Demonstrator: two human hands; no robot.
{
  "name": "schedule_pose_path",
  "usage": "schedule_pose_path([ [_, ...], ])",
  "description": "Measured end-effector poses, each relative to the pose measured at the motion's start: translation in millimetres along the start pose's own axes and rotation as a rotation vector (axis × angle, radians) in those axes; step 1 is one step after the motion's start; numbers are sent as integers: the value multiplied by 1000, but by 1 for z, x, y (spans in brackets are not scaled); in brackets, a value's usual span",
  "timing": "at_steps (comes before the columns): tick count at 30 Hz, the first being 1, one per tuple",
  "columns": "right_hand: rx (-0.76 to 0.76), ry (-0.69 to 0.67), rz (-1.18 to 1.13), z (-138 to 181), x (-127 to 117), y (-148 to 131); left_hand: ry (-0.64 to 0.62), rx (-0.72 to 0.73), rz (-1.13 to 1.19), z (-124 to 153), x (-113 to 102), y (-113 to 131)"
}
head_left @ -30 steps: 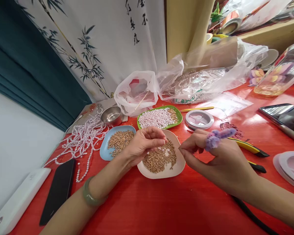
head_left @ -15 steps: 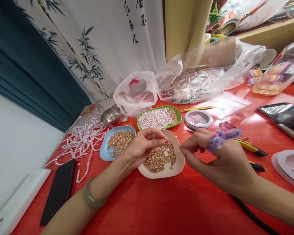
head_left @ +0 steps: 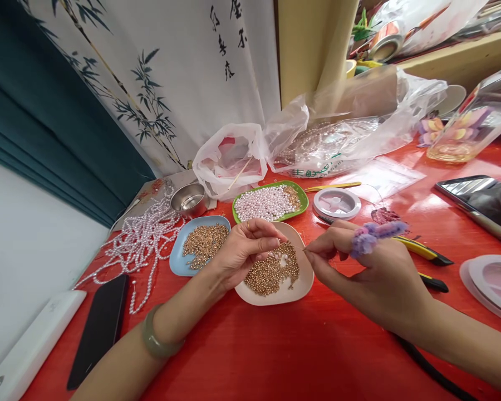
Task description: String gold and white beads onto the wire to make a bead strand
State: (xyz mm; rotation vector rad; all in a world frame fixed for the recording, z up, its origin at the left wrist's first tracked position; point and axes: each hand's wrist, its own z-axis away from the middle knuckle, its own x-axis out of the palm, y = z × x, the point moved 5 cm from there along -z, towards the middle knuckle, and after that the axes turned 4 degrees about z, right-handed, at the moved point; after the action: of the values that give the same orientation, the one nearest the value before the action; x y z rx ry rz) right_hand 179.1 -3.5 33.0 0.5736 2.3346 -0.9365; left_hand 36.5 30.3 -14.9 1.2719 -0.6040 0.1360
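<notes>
Thumb and forefinger of my left hand (head_left: 250, 245) are pinched together over the cream plate (head_left: 271, 298) of small gold beads (head_left: 267, 275). Just to its right, my right hand (head_left: 365, 264) pinches too, with a purple fuzzy ring on a finger. A fine thread (head_left: 295, 245) shows faintly across the short gap between the fingertips. Any bead in the fingers is too small to make out. A blue plate (head_left: 177, 256) of gold beads lies left of my left hand, and behind it a green tray (head_left: 304, 203) carries white pearl beads and some gold ones.
Pearl strands (head_left: 146, 234) and a metal bowl (head_left: 190, 200) are at the left, near a black phone (head_left: 98, 331). A thread spool (head_left: 337, 203), yellow-black pliers (head_left: 426, 252) and another spool (head_left: 495, 284) lie to the right. Plastic bags (head_left: 229, 161) stand behind.
My right fingertips have shifted very slightly left, and the thread between the hands shows a little more. My left hand keeps its pinch; the whole view has moved slightly.
</notes>
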Motion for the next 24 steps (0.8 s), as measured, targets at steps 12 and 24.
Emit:
schedule_pose_path([
  [12, -5, 44, 22, 3, -2, -1, 21, -8, 89, 2, 2, -2],
  [24, 13, 37, 18, 1, -3, -3, 73, -5, 82, 1, 3, -5],
])
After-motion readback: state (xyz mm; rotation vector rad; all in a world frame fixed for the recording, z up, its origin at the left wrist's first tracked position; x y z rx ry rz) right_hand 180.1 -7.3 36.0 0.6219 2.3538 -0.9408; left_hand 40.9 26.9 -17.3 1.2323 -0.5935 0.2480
